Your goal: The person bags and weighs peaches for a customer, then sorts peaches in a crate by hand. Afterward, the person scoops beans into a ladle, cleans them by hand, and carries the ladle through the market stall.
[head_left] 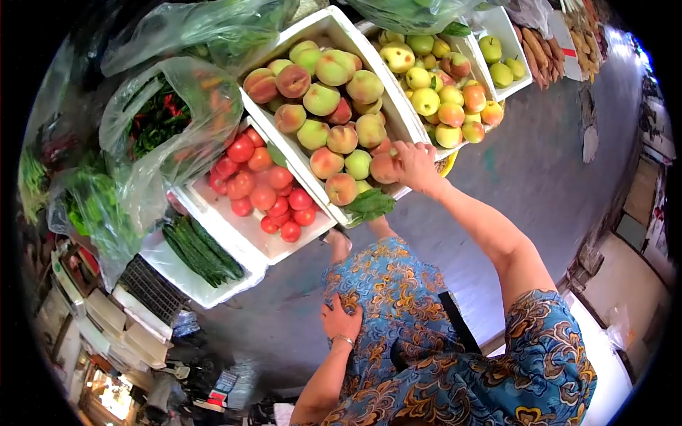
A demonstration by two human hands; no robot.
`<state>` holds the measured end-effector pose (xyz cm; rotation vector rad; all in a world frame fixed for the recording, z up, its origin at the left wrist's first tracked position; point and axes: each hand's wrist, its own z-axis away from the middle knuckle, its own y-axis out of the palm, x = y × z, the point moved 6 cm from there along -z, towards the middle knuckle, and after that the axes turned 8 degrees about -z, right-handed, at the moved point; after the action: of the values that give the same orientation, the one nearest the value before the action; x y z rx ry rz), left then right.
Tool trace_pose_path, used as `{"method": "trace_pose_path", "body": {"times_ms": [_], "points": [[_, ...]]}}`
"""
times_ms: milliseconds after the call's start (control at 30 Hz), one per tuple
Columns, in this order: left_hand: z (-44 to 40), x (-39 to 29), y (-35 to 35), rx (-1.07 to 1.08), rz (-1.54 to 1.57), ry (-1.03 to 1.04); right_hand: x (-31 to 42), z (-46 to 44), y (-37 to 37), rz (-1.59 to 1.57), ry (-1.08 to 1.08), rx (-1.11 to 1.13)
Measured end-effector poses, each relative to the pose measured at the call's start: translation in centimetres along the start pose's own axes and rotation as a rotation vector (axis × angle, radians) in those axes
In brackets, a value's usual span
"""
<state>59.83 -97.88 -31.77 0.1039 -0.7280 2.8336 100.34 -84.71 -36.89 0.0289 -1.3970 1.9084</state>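
White box [387, 82], peach [382, 169] partly behind hand [418, 166]

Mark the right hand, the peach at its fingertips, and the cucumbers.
Right hand [418, 166]: head view, back of hand.
Peach [383, 169]: head view, its exposed side.
Cucumbers [202, 250]: head view, middle of pile.

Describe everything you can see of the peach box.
The peach box is white, rectangular and open-topped, with thick walls that look like foam. Peaches, green-yellow to red, are heaped in it. Green leaves lie at its near end. It stands between the tomato box and a box of yellowish fruit. The right hand is at its near right corner, fingers on a peach.
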Motion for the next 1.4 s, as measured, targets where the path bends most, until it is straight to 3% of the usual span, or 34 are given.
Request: {"method": "trace_pose_path", "body": {"times_ms": [33,67,167,300,367,500,633,733,800,833,900,933,1000,1200,1267,1400], "points": [[0.0,0.0,-0.1,0.004,0.001,0.002,0.6,-0.5,0.3,-0.122,0.012,0.093],[0.0,-0.1,-0.2,0.008,0.001,0.004,1.7,-1.5,-1.1,-0.031,-0.119,-0.151],[-0.2,0.0,0.3,0.009,-0.005,-0.009,5.0,-7.4,-4.8,-0.071,-0.194,-0.391],[-0.2,0.2,0.5,0.032,-0.016,-0.013,7.3,-16.1,-4.5,-0.008,-0.223,-0.407],[-0.2,0.0,0.2,0.017,-0.009,-0.021,7.3,-18.6,-2.7,0.075,-0.089,-0.195],[-0.4,0.1,0.1,0.007,0.021,-0.025,7.3,-16.4,-3.4,-0.044,-0.165,-0.304],[-0.5,-0.2,-0.2,-0.004,0.022,-0.029,4.2,-7.2,-3.7,-0.195,-0.054,-0.354],[-0.5,-0.2,-0.6,-0.002,0.025,-0.038,1.3,-2.5,-1.9,-0.114,0.028,-0.335],[-0.7,-0.1,-0.7,-0.006,0.039,-0.041,-1.2,-1.8,0.3,0.046,0.184,-0.089],[-0.5,-0.1,-0.9,-0.047,0.033,-0.022,-1.0,-2.1,-0.2,0.045,0.18,-0.09],[-0.6,0.2,-0.9,-0.087,0.025,-0.005,0.4,-2.8,-1.7,0.148,-0.012,-0.202],[-0.6,0.1,-0.9,-0.044,0.058,-0.008,3.1,-3.9,-3.8,0.065,-0.024,-0.163],[-0.3,0.1,-1.1,0.002,0.087,-0.014,6.4,-7.1,-4.5,0.029,-0.196,-0.288],[-0.3,0.3,-0.4,0.08,0.032,-0.03,15.1,-17.4,0.1,0.008,-0.321,-0.32],[-0.5,0.4,0.2,-0.109,0.031,0.023,15.7,-18.9,1.6,0.077,-0.386,-0.328],[-0.6,0.6,0.6,-0.062,0.082,0.008,15.3,-18.2,0.4,-0.003,-0.449,-0.319]]}}
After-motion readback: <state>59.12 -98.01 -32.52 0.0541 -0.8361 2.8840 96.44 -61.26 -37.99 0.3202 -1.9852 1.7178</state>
